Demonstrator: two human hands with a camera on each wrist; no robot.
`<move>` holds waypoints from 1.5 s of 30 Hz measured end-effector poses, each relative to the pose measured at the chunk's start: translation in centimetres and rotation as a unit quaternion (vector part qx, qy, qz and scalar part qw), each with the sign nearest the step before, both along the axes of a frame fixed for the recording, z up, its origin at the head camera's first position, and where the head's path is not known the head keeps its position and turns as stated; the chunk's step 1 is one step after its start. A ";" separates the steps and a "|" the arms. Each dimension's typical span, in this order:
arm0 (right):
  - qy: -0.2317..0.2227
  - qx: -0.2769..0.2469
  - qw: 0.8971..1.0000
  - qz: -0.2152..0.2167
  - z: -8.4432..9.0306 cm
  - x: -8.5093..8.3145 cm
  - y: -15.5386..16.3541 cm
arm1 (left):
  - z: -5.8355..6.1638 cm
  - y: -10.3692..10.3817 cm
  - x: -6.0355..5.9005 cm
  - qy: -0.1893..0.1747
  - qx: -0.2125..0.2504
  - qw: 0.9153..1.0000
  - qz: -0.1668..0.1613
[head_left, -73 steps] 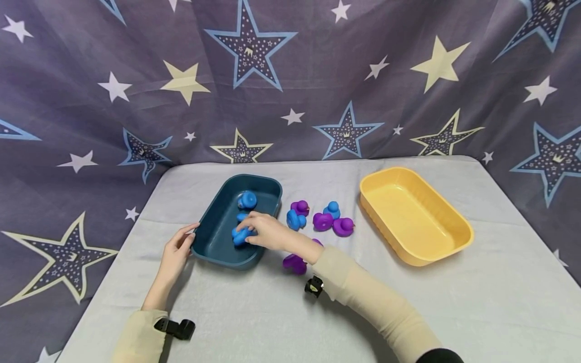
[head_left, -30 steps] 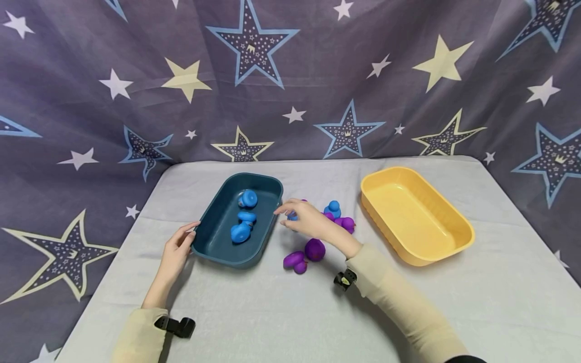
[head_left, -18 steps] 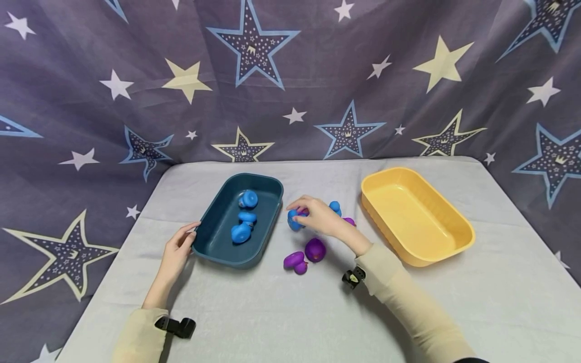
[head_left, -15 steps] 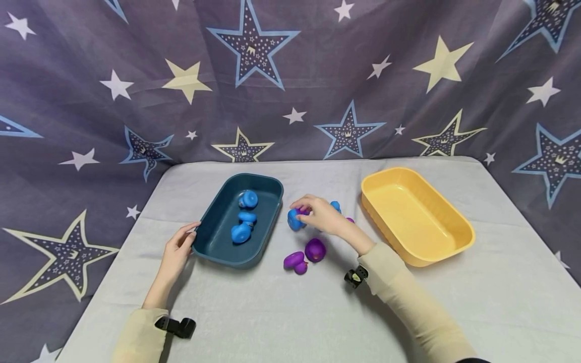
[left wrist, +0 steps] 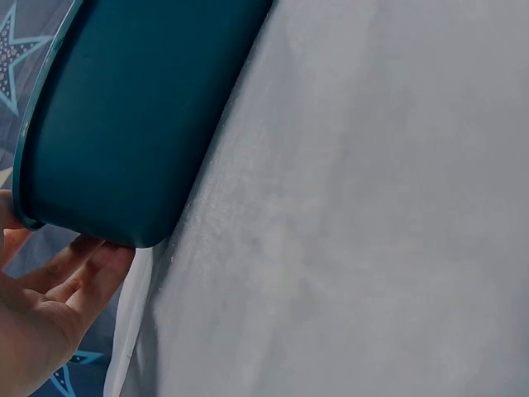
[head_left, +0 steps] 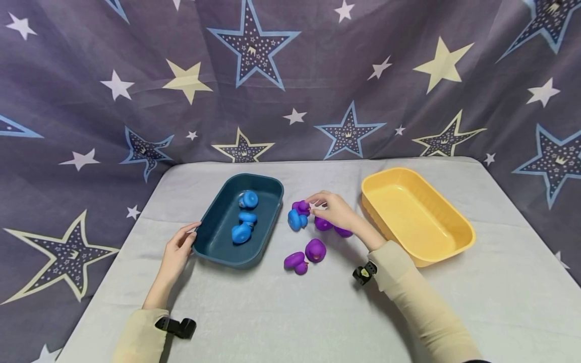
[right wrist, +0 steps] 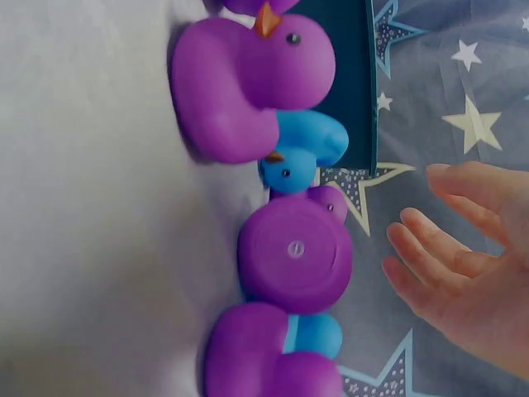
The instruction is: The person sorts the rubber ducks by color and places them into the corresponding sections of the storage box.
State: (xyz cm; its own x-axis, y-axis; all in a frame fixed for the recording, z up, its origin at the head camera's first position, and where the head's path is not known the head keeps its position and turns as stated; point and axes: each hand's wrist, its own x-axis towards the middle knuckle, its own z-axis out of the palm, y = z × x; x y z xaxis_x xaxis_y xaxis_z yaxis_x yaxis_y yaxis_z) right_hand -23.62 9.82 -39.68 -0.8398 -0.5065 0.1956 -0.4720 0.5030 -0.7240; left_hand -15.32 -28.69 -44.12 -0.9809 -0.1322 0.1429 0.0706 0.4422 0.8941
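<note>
The near corner of the dark teal oblong plastic tray [head_left: 213, 242], which is holding three blue rubber ducks [head_left: 241, 233], is being touched by the straight, relaxed fingers of the left hand [head_left: 176, 250]. The right hand [head_left: 334, 212] is being held released, fingers loosely extended and gripping nothing, over the cluster of purple rubber ducks [head_left: 323, 224] and one blue rubber duck [head_left: 296, 220] lying on the grey cloth-covered table [head_left: 281, 312] between the teal tray and the yellow oblong plastic tray [head_left: 415, 214].
</note>
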 end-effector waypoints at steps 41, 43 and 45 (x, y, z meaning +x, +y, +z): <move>-0.026 0.012 0.996 -0.088 -2.6 -1.5 3.8 | 0.0 -0.1 -0.1 -0.002 -0.011 1.000 0.003; -0.031 0.011 0.996 -0.089 -2.8 -1.6 3.8 | -0.1 -0.1 -0.1 -0.001 -0.008 1.000 0.003; -0.036 0.012 0.995 -0.090 -2.9 -1.6 3.9 | -0.1 -0.1 -0.1 0.001 -0.007 1.000 0.002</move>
